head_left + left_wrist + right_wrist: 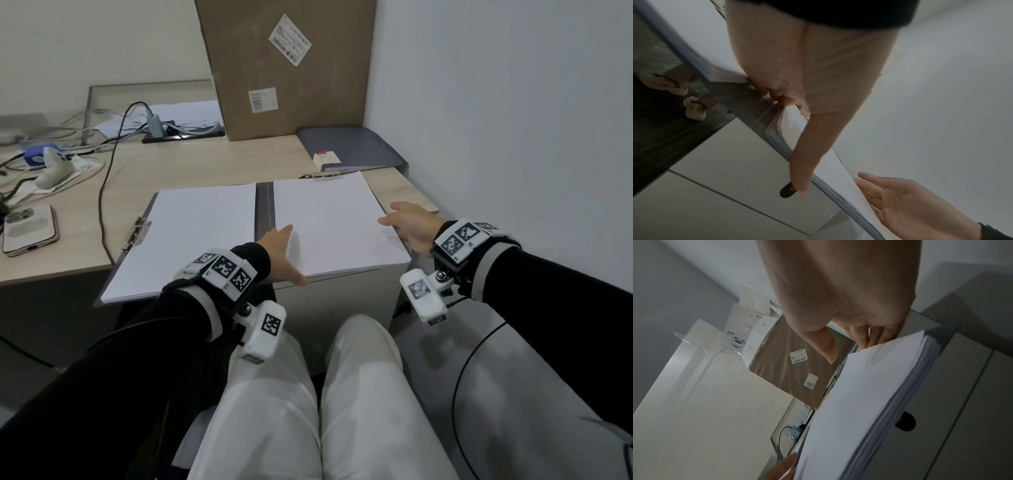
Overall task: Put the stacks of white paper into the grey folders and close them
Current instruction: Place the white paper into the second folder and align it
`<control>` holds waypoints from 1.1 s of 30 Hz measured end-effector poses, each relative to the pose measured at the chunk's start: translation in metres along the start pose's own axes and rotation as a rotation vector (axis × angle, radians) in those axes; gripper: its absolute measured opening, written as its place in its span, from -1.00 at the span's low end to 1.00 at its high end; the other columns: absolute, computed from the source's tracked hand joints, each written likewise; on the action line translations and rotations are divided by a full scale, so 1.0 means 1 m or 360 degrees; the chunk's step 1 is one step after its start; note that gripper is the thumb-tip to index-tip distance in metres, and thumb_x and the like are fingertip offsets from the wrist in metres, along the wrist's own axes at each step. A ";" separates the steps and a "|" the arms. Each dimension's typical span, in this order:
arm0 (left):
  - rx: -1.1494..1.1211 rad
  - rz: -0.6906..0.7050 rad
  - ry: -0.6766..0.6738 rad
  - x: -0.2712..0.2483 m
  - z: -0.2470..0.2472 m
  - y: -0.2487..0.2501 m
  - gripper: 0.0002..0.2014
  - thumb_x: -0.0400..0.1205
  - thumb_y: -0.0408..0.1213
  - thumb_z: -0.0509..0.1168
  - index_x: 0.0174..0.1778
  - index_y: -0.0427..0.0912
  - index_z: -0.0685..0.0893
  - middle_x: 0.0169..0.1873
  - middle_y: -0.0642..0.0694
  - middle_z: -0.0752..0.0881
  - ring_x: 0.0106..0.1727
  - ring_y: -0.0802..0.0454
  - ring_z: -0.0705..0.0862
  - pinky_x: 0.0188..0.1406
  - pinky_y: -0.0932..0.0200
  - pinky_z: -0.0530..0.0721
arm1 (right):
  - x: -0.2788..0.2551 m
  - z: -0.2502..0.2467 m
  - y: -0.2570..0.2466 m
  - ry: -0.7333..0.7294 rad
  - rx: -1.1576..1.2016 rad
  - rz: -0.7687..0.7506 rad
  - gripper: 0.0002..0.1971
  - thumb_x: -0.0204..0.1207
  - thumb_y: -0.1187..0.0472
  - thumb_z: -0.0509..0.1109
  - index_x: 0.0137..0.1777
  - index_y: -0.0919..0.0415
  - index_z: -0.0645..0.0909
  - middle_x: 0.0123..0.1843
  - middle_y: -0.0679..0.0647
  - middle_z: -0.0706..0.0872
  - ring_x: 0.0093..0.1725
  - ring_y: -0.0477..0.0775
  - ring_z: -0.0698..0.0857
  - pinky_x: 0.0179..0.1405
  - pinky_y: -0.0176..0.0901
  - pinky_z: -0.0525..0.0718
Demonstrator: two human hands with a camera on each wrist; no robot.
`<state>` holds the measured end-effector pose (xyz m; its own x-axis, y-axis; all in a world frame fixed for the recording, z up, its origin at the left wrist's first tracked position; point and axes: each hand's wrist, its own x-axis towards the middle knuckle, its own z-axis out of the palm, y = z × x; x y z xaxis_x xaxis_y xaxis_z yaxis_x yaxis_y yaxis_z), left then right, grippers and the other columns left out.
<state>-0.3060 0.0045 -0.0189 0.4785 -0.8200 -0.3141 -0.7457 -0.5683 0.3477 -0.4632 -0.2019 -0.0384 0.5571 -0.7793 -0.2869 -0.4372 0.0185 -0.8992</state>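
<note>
An open grey folder [264,205] lies on the desk corner with a white paper stack on each half. My left hand [284,253] is at the near-left corner of the right stack [339,222]; its fingers [774,95] curl into the stack's edge by the spine and the thumb [801,170] lies along the front edge. My right hand [407,226] touches the stack's right edge with straight fingers [869,337], thumb lifted off the paper. The left stack [191,240] lies flat and untouched, with a metal clip [137,233] at its outer edge.
A second grey folder [352,147] lies closed at the back right, against the wall. A tall cardboard box [287,68] stands behind. A phone [30,228], cables [106,178] and small devices occupy the desk's left. A white drawer cabinet [342,298] sits under the desk corner.
</note>
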 end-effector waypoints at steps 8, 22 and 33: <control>-0.0019 0.0006 0.0014 0.003 0.002 0.000 0.13 0.36 -0.06 0.55 0.67 -0.13 -0.09 0.65 -0.14 0.12 0.64 -0.13 0.19 0.57 -0.06 0.33 | 0.004 -0.004 0.003 0.0013 0.0036 0.0002 -0.20 0.50 0.23 0.38 0.67 0.22 0.05 0.64 0.17 0.30 0.59 0.21 0.36 0.58 0.16 0.34; 0.0189 0.0000 -0.0013 0.014 0.003 -0.003 0.22 0.29 0.11 0.54 0.67 -0.12 -0.15 0.66 -0.24 -0.03 0.68 -0.19 0.06 0.60 -0.15 0.27 | -0.003 0.003 -0.005 -0.0072 -0.0267 -0.0024 -0.17 0.58 0.17 0.34 0.69 0.26 -0.12 0.71 0.14 0.10 0.68 0.15 0.15 0.66 0.03 0.15; -0.0222 0.0181 0.0216 0.094 -0.082 0.021 -0.34 0.60 -0.07 0.31 0.60 -0.16 0.28 0.58 -0.09 0.36 0.59 -0.03 0.35 0.54 0.16 0.26 | 0.059 0.016 -0.073 -0.0040 -0.0900 -0.0226 -0.21 0.55 0.05 0.35 0.67 0.22 0.05 0.69 0.12 0.20 0.66 0.14 0.22 0.58 -0.09 0.24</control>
<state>-0.2388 -0.0904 0.0316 0.4600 -0.8756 -0.1475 -0.7317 -0.4679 0.4956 -0.3873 -0.2397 0.0049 0.6515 -0.7344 -0.1904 -0.6621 -0.4277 -0.6154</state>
